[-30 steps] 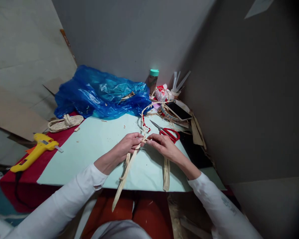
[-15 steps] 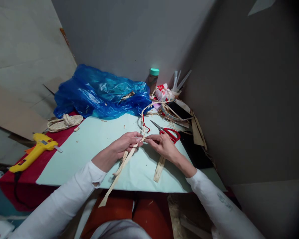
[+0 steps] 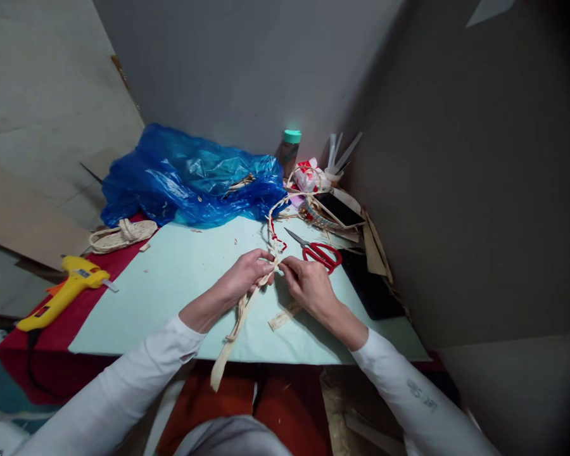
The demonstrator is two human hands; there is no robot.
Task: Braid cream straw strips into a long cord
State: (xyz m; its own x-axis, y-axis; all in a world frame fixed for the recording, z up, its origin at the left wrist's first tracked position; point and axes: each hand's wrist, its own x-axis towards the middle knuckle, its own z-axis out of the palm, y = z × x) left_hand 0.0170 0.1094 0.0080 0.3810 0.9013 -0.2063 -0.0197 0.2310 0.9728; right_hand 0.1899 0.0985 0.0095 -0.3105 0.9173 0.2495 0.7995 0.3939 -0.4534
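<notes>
Lying between left hand [image 3: 247, 273] and right hand [image 3: 312, 285] (pinched): pale braid [image 3: 276, 251]

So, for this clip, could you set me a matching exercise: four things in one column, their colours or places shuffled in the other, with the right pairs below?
Things
1. Glue gun
2. Scissors
3. Braided strand
4. Plastic bag

Descriptions
A. Blue, crumpled
B. Red handles
C. Pale, at the fingers of the left hand and the right hand
D. Yellow

Right pairs: 1-D, 2-B, 3-C, 4-A
</notes>
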